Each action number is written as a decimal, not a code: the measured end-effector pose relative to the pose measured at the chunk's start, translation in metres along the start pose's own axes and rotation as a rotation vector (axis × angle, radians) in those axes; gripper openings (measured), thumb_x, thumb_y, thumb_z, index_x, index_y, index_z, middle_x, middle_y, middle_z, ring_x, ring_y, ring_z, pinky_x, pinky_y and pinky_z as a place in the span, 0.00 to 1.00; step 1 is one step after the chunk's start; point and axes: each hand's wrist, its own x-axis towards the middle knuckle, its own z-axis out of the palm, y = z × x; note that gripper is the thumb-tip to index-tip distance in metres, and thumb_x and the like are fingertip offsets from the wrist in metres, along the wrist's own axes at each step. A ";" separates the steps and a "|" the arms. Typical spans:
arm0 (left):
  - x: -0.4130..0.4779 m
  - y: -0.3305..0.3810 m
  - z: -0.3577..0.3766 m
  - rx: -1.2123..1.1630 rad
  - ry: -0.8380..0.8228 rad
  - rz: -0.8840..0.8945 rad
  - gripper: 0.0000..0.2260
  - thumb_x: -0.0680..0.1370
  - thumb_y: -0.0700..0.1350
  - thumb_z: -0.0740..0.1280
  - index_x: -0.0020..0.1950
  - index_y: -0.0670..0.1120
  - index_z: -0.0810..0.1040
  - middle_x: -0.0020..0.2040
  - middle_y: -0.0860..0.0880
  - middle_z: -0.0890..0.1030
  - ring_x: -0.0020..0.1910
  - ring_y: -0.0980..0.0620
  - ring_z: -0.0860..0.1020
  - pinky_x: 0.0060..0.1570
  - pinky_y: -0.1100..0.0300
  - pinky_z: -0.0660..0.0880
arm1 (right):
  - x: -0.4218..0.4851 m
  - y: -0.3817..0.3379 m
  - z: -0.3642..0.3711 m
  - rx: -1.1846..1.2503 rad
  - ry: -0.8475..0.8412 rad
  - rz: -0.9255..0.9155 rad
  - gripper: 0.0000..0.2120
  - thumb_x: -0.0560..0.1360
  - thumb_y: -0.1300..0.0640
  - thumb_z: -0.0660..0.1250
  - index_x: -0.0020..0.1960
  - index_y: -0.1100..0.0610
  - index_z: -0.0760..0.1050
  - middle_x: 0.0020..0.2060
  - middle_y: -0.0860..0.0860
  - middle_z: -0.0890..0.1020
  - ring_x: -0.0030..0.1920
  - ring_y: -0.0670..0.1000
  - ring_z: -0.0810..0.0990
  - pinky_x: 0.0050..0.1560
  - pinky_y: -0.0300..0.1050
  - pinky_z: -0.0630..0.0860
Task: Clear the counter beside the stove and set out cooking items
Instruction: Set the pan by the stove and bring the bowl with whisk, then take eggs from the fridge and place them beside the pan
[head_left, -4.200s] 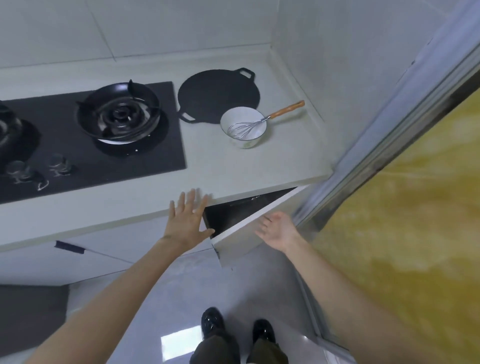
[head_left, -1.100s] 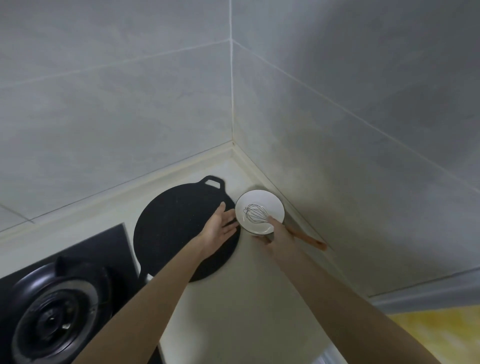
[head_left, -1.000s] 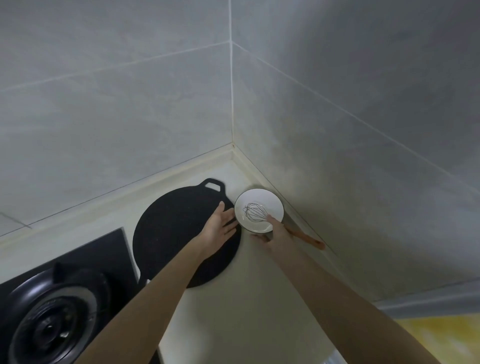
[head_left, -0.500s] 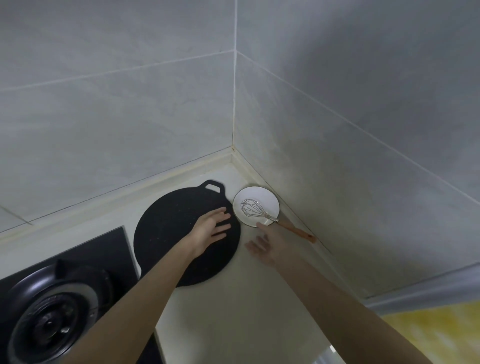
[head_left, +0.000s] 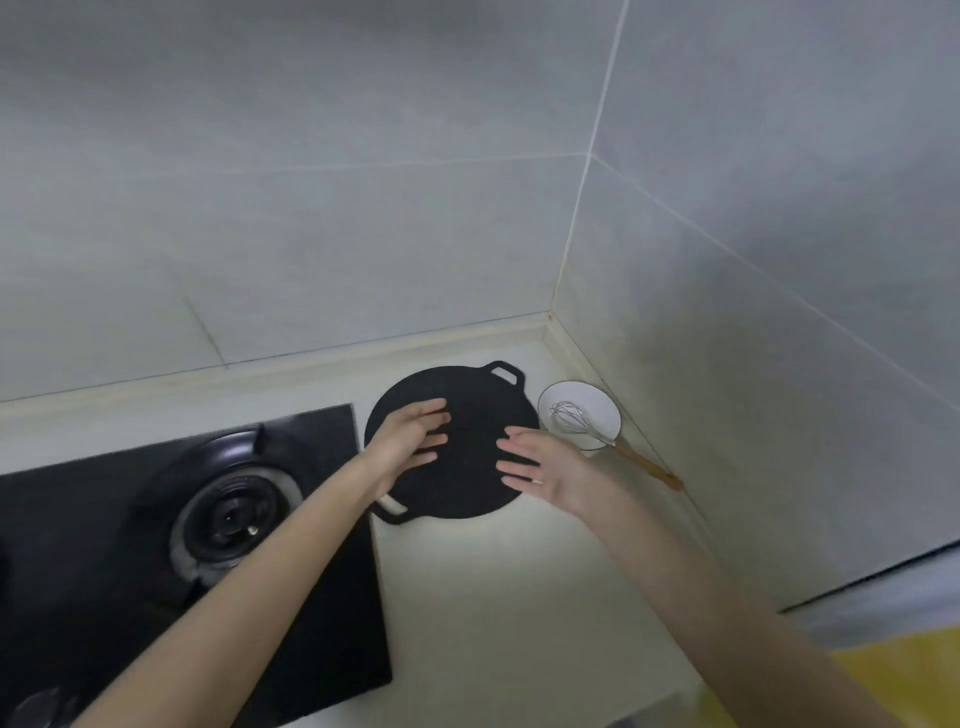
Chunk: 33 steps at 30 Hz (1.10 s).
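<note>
A flat black griddle pan (head_left: 462, 496) is seen on the pale tabletop (head_left: 519, 597) in a tiled kitchen corner, framed by two bare forearms reaching in from below. The left hand (head_left: 410, 436) is laid over the pan's left half, its grip spread, with the fingers straight and fanned toward the centre; whether the palm is pressed onto the metal cannot be told. The right hand (head_left: 550, 467) is held at the pan's right edge, its grip likewise spread, with the fingers extended leftward over the dark surface and nothing pinched between them.

The pan is placed just beside the black glass hob (head_left: 78, 545), whose round burner (head_left: 234, 514) is seen to the left. One loop handle (head_left: 504, 371) is pointed toward the back wall. The other loop handle (head_left: 389, 512) is turned toward the hob's near edge and is partly hidden by the left wrist.

A white bowl (head_left: 597, 402) is set to the right of the pan, tucked close against the side wall (head_left: 753, 389). A wire whisk (head_left: 608, 441) is propped in it, with its wires inside the bowl and its wooden handle angled out over the rim toward the wall. Neither the bowl nor the whisk is touched by either hand. A yellow surface (head_left: 883, 675) is glimpsed at the lower right.
</note>
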 end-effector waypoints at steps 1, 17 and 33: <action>-0.010 0.000 -0.011 -0.016 0.038 0.013 0.15 0.81 0.43 0.59 0.68 0.50 0.71 0.63 0.51 0.77 0.59 0.50 0.77 0.56 0.57 0.73 | -0.003 -0.004 0.012 -0.041 -0.040 -0.017 0.13 0.79 0.62 0.61 0.63 0.57 0.72 0.56 0.53 0.78 0.55 0.58 0.78 0.57 0.51 0.75; -0.242 -0.051 -0.066 -0.325 0.820 0.140 0.15 0.81 0.41 0.60 0.67 0.48 0.72 0.60 0.49 0.78 0.58 0.48 0.77 0.59 0.54 0.73 | -0.076 0.025 0.156 -0.698 -0.706 -0.200 0.10 0.77 0.60 0.65 0.59 0.54 0.77 0.55 0.51 0.81 0.53 0.55 0.82 0.56 0.49 0.79; -0.587 -0.180 0.088 -0.547 1.719 0.106 0.14 0.82 0.41 0.58 0.67 0.48 0.72 0.62 0.50 0.77 0.57 0.49 0.78 0.56 0.56 0.74 | -0.341 0.226 0.218 -1.095 -1.599 -0.192 0.11 0.79 0.57 0.63 0.61 0.54 0.74 0.57 0.50 0.80 0.53 0.54 0.82 0.53 0.47 0.80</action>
